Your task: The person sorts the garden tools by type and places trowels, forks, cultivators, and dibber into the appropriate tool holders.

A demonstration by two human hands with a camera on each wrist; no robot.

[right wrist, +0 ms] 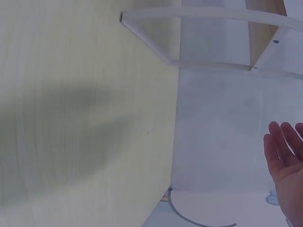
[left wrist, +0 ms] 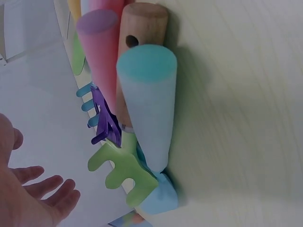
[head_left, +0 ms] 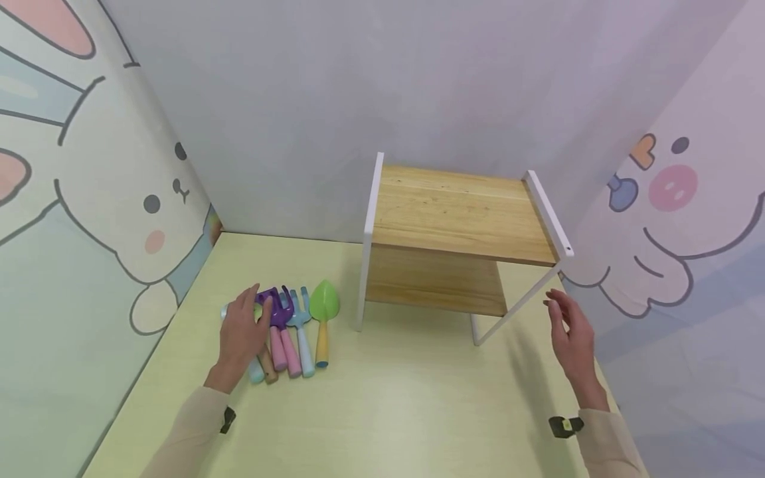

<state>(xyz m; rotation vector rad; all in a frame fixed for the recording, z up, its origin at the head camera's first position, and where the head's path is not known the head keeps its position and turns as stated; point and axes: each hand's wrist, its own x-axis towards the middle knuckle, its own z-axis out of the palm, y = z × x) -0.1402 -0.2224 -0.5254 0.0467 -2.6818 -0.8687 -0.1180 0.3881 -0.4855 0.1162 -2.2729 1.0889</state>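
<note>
A row of small garden tools lies on the left of the table. My left hand (head_left: 239, 332) is over the row's left end, fingers relaxed, gripping none of them. Under and beside it are a pale blue handle with a teal end (left wrist: 150, 104) and a green fork (left wrist: 124, 172) with a wooden handle. Farther right come purple tools (head_left: 281, 315) with pink handles, a light blue fork (head_left: 303, 345) and a green trowel (head_left: 324, 302) with a yellow handle. My right hand (head_left: 575, 338) hovers empty, fingers loosely bent, right of the two-tier shelf (head_left: 457, 209).
The shelf has wooden boards and a white frame (head_left: 366, 265); it stands toward the back of the pale table (head_left: 382, 411). A plain curtain (head_left: 287, 119) rises behind, with cartoon-printed panels (head_left: 119, 219) at both sides.
</note>
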